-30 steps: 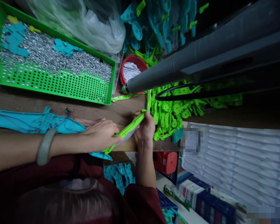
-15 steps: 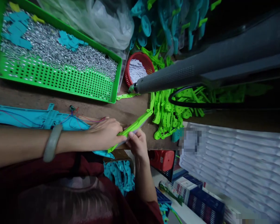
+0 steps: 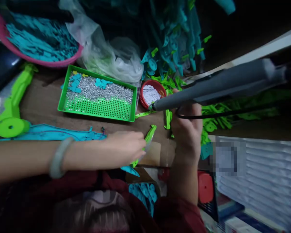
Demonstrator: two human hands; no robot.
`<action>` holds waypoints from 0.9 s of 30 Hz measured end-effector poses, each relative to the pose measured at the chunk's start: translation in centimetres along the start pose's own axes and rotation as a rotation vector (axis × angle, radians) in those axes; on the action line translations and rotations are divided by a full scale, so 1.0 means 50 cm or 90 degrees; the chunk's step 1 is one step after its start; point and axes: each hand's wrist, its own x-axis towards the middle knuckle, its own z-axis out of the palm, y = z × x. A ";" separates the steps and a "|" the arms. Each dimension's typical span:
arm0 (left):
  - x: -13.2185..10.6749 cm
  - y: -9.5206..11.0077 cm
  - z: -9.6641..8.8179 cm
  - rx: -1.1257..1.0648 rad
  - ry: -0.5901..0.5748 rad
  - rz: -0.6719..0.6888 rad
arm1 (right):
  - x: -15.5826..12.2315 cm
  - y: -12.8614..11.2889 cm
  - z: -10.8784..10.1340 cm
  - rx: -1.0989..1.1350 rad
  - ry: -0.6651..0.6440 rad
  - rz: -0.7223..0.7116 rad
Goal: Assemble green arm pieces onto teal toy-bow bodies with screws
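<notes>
My left hand (image 3: 127, 147), with a pale bangle on its wrist, lies closed over a long lime-green plastic part (image 3: 149, 137) and presses it on the wooden bench (image 3: 46, 100). The part's tip sticks out past my fingers to the right. My right hand (image 3: 186, 129) has risen and is wrapped round the grey electric screwdriver (image 3: 208, 87), whose tip points left near the red basket (image 3: 151, 94). A long teal plastic shell (image 3: 46, 133) with thin wires lies under my left forearm.
A green perforated tray (image 3: 99, 108) holds several silver screws and teal bits. Behind it lie a clear plastic bag (image 3: 111, 58), a pink bowl of teal parts (image 3: 38, 43) and heaps of teal and lime parts (image 3: 215, 121). A large lime part (image 3: 11, 106) lies far left. White corrugated sheet (image 3: 264, 174) is right.
My right hand let go of the lime part and rose to grasp the grey screwdriver. My left hand stays on the part. The view has pulled back and shows more of the bench.
</notes>
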 end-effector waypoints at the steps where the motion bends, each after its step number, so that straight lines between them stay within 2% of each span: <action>1: -0.015 -0.020 -0.033 0.025 0.027 0.006 | 0.027 -0.003 0.019 0.039 -0.059 -0.007; 3: -0.028 -0.080 -0.087 0.143 0.127 0.011 | 0.066 -0.008 0.050 0.087 -0.146 -0.016; 5: -0.021 -0.149 -0.117 0.251 0.150 0.089 | 0.084 -0.014 0.071 0.109 -0.207 -0.019; 7: -0.005 -0.202 -0.120 0.316 0.113 0.150 | 0.084 -0.025 0.093 0.126 -0.265 -0.014; 9: 0.000 -0.218 -0.102 0.355 0.102 0.153 | 0.073 -0.039 0.120 0.119 -0.275 -0.012; 11: -0.019 -0.192 -0.071 0.374 0.140 0.132 | 0.061 -0.053 0.153 0.099 -0.236 -0.021; 14: -0.083 -0.101 -0.002 0.364 0.239 0.162 | 0.053 -0.057 0.201 0.151 -0.158 -0.047; 16: -0.121 -0.041 0.057 0.361 0.285 0.210 | 0.050 -0.042 0.225 0.206 -0.083 -0.062; 18: -0.134 -0.004 0.117 0.369 0.280 0.241 | 0.040 -0.015 0.243 0.204 0.001 -0.054; 20: -0.120 0.006 0.167 0.392 0.272 0.236 | 0.022 0.016 0.254 0.156 0.049 -0.027; 22: -0.093 -0.001 0.200 0.409 0.282 0.219 | 0.001 0.042 0.259 0.115 0.059 0.007; 27: -0.064 -0.021 0.226 0.395 0.297 0.198 | -0.017 0.071 0.257 0.143 0.055 0.011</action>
